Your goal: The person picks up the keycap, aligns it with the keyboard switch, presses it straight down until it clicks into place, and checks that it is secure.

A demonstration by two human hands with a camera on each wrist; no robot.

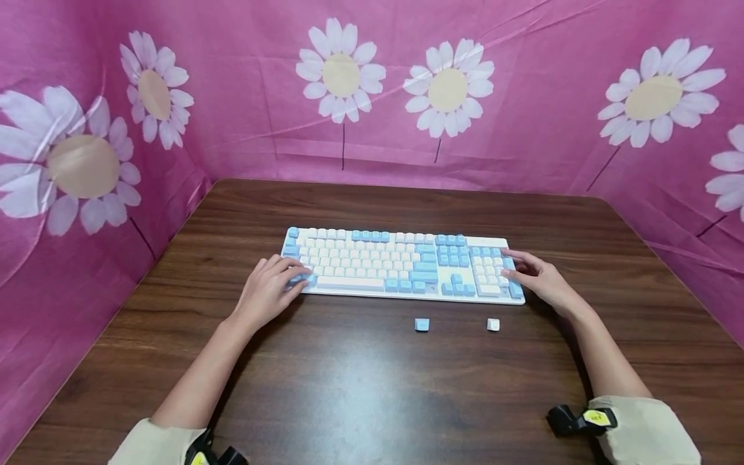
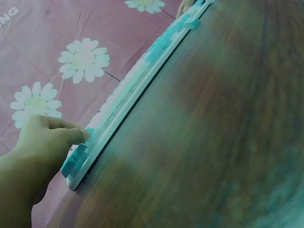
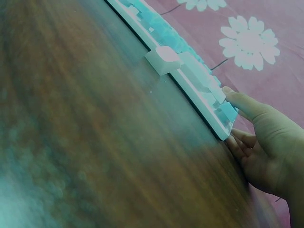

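Note:
A white and light-blue keyboard [image 1: 354, 283] lies on the wooden table. At its lower left corner my left hand [image 1: 268, 287] pinches a blue keycap [image 1: 310, 279] beside the space bar between thumb and fingers. My right hand [image 1: 543, 281] grips the keyboard's right end, thumb over the blue keys at the edge, other fingers along the side; the right wrist view shows these fingers low by the corner. In front of the keyboard lie a loose blue keycap [image 1: 422, 325] and a loose white keycap [image 1: 493, 325]. Bare key spots show in the bottom row near both.
The brown wooden table [image 1: 349, 387] reaches to a pink cloth [image 1: 250, 97] with large daisies, hanging behind and at both sides. Black wrist cameras sit at the left sleeve [image 1: 154, 445] and right sleeve [image 1: 648, 429].

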